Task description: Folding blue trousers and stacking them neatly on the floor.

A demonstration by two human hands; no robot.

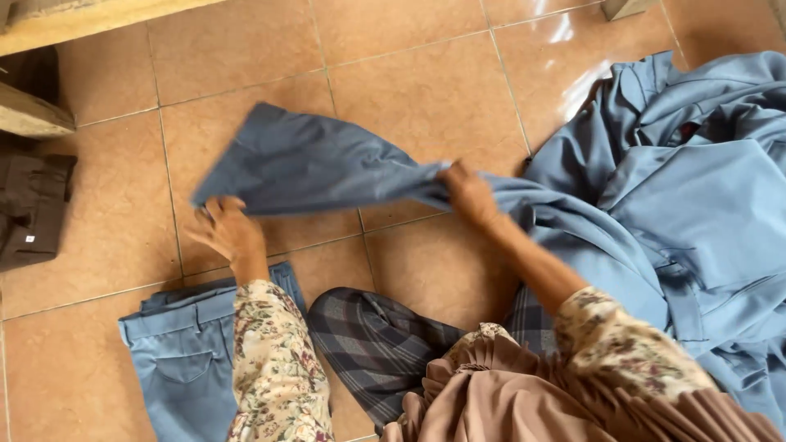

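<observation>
The blue trousers (pixel 327 168) are matt woven cloth, softly creased. The floor (pixel 426 90) is glossy, smooth orange tile. The beam (pixel 74 20) is rough wood.

The floor (pixel 434 90) is laid with glossy orange-tan square tiles set off by pale grout lines, and light glints off the tiles at the far right. On it, a blue-grey garment (pixel 295 164) lies spread across the middle, running right into a large rumpled heap of blue-grey clothes (pixel 696 188) that fills the right side, while a folded pair of blue-grey trousers (pixel 184 352) lies flat at the near left. At the far left a dark brown folded garment (pixel 33 209) rests on the tiles beside pale wooden furniture (pixel 33 115), and a wooden leg (pixel 626 8) stands at the far right edge.
</observation>
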